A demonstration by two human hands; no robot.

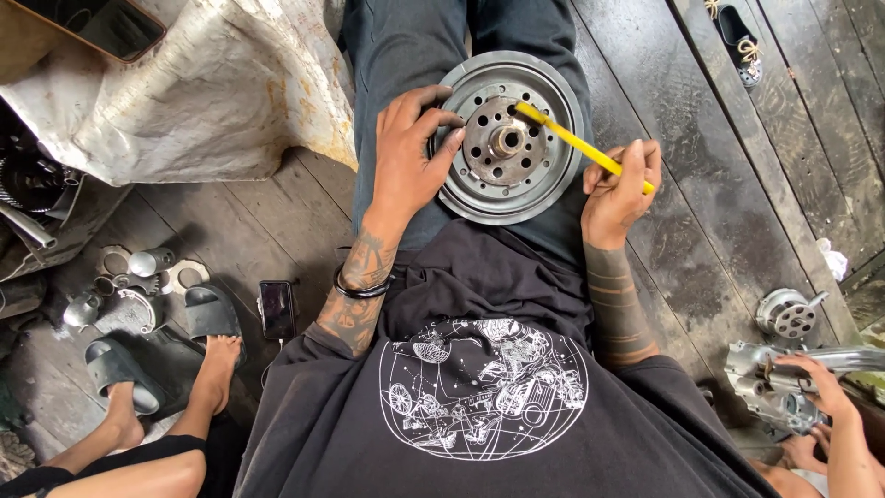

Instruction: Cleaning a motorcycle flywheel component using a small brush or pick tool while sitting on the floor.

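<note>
The round metal disc, a grey wheel-like part with a ring of holes and a rusty hub at its middle, lies flat on our lap, resting on the dark trousers between our thighs. Our left hand presses on its left rim, fingers curled over the edge and clenched on the disc to keep it steady. Our right hand sits just off the disc's right rim and is closed around the handle of a yellow brush. The brush's long axis runs on a slant from that hand, up and to the left, across the face of the disc, and its tip touches the plate just beside the hub. So the working point lies up and left of the right grip, and the left hand is the nearer of the two to the hub. Outward from there, grey wooden floorboards carry everything. To our left a dark phone lies on the boards near another person's bare foot and black slide sandals, with a huddle of small silver metal parts beyond. A crumpled pale tarp covers the upper left. At the lower right a second person's hand holds a grey metal casing, and a small round silver part lies just above it.
</note>
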